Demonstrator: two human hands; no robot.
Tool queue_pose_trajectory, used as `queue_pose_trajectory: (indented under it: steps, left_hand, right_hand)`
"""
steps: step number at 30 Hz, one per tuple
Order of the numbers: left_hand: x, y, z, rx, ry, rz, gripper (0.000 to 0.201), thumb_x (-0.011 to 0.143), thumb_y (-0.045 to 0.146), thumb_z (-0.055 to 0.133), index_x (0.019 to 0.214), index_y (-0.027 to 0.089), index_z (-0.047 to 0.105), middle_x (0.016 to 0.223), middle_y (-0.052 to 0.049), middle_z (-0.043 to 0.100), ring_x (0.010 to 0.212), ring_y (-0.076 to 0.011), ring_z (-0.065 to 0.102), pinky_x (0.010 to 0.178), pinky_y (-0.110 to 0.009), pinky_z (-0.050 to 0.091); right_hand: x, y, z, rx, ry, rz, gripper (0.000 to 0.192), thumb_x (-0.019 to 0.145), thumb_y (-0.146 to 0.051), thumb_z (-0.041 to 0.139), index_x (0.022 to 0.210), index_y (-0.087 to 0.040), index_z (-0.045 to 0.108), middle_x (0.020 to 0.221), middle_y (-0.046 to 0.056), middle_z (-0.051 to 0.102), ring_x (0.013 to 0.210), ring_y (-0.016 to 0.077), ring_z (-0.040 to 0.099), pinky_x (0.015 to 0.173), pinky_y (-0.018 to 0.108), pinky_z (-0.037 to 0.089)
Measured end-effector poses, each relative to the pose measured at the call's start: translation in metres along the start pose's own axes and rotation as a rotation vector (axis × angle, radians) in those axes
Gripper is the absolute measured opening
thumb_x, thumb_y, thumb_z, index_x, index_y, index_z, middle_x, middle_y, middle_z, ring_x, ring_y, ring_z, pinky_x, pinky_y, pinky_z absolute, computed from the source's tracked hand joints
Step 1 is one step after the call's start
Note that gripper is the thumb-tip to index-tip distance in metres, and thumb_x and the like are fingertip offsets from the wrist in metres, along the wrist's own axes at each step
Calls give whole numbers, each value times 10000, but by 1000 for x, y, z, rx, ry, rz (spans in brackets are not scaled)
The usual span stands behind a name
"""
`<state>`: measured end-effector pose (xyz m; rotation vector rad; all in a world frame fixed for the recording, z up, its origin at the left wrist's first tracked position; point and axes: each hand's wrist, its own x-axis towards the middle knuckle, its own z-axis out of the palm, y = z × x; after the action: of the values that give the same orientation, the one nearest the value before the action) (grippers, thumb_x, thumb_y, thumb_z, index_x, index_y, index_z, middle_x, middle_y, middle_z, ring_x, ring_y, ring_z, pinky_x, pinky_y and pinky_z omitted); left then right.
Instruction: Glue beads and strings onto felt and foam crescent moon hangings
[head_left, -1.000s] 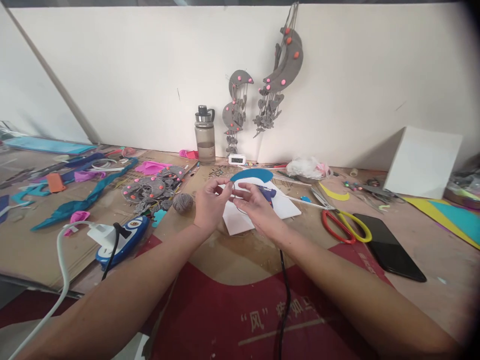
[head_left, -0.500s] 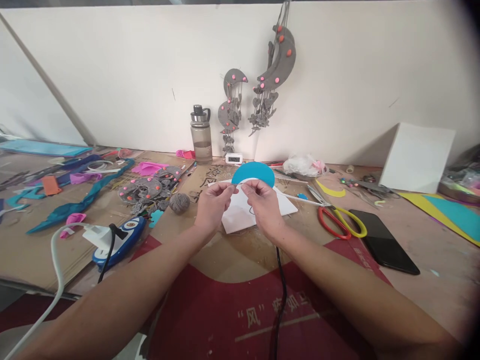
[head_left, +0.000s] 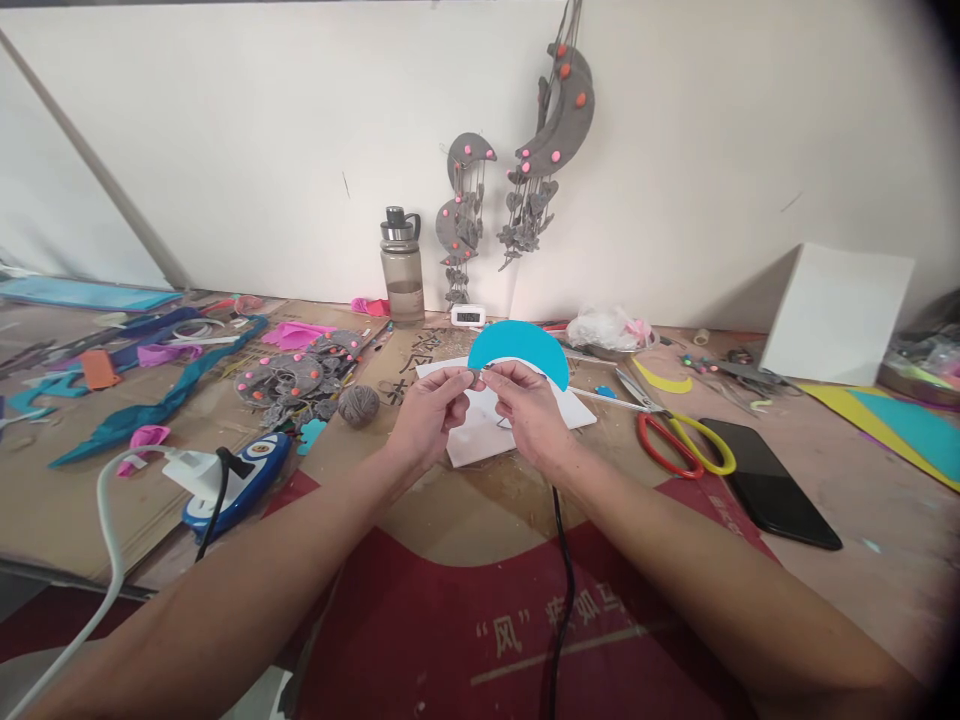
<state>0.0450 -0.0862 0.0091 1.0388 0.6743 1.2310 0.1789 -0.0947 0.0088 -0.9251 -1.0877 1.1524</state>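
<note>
My left hand [head_left: 433, 415] and my right hand [head_left: 525, 408] meet fingertip to fingertip over a white sheet [head_left: 480, 445]. Both are closed in a pinch on what looks like thin grey yarn [head_left: 503, 422]; a short bit of it shows below my right fingers. Just behind the fingertips is a bright blue crescent-shaped piece [head_left: 517, 342], its left end close to the pinch and its right end pointing down past my right knuckles. How the yarn and the blue piece join is hidden by the fingers.
Red-and-yellow-handled scissors [head_left: 675, 440] and a black phone [head_left: 772, 485] lie on the right. At left are a grey yarn ball [head_left: 359, 405], grey crescents with pink dots [head_left: 285, 380] and a blue power strip [head_left: 240, 490]. Behind stand a water bottle [head_left: 403, 270] and a small clock [head_left: 467, 316].
The blue piece has turned and shifted right, so its right end now shows beside my right hand. Both hands stay pinched together in nearly the same place.
</note>
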Motion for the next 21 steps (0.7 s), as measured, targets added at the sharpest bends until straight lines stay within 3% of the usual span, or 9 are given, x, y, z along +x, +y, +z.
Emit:
queue_pose_trajectory:
  steps: [7,10,13,16,21]
  left_hand:
    - [6,2,-13,-201,-202,-287,171,716,249,737,723,116,631,727,-10,594,442,3,290,367,-140,198]
    - [8,2,-20,-205,-309,-390,164,729,232,733,727,101,635,710,-15,578,427,10,272,365,-132,223]
    - [10,1,-22,-170,-364,-441,198,717,234,756,728,86,625,694,-23,579,414,11,273,361,-138,224]
    - [10,-2,-20,-174,-352,-414,224,710,234,779,762,83,622,693,-21,589,418,13,294,369,-135,214]
    - [8,-7,-13,-53,-198,-211,241,726,265,778,817,110,617,781,-62,684,497,-33,483,447,-158,336]
  right_hand:
    - [9,-6,-14,103,-235,149,289,631,-391,792,760,-202,616,636,-60,505,507,54,292,468,230,212]
    - [11,-14,-21,34,-351,150,338,595,-357,822,847,-205,657,636,-57,505,542,62,368,486,223,257]
    - [14,-17,-26,-42,-387,155,387,557,-343,841,884,-215,679,618,-57,495,575,80,420,513,228,296]
    - [18,-14,-31,-88,-359,107,318,589,-360,824,823,-212,668,634,-56,496,564,71,378,500,225,261]
    - [23,-3,-35,-166,-228,53,312,618,-402,801,748,-199,603,653,-63,483,528,59,292,469,228,181]
